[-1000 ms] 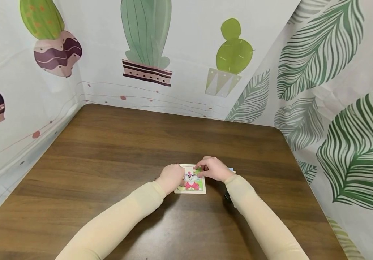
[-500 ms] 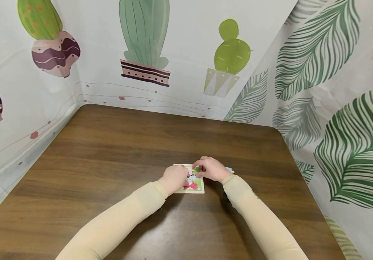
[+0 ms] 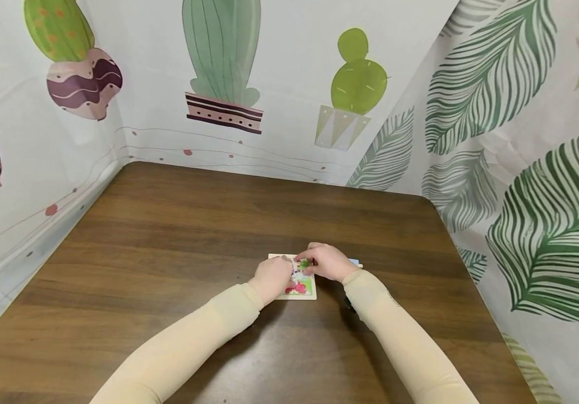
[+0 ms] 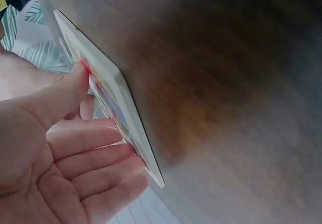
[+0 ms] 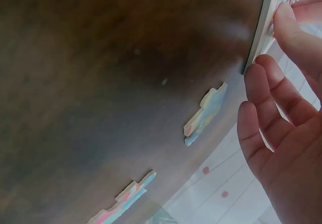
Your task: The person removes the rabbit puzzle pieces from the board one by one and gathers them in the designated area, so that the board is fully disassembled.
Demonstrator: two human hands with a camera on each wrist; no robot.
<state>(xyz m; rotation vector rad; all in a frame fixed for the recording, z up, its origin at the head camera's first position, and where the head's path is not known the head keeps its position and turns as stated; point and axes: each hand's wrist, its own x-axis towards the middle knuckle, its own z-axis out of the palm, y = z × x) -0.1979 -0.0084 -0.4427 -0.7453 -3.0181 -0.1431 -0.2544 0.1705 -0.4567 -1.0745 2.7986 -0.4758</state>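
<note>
A small picture puzzle in a pale frame (image 3: pixel 312 297) lies flat on the table, its colourful pieces partly covered by both hands. From the left, my left hand (image 3: pixel 273 279) reaches over it. In the left wrist view the thumb (image 4: pixel 78 80) touches the puzzle face, and the fairly straight fingers (image 4: pixel 113 158) rest along the frame. My right hand (image 3: pixel 331 262) is over the upper right part, thumb and index finger apart. In the right wrist view its thumb (image 5: pixel 287 25) touches the puzzle and the other fingers are near the frame's corner. No loose piece shows plainly in either hand.
Loose puzzle pieces lie on the brown table (image 3: pixel 208 224) beyond the right hand: a bluish one (image 5: pixel 206 113) and a pink and blue one (image 5: pixel 123 201). In the head view a blue piece (image 3: pixel 355 262) shows behind the right wrist. Patterned cloth walls (image 3: pixel 289 84) border the table.
My left hand has shifted slightly right, covering more of the puzzle. The right hand's fingers have edged left over the top of it. The head view has drifted a little.
</note>
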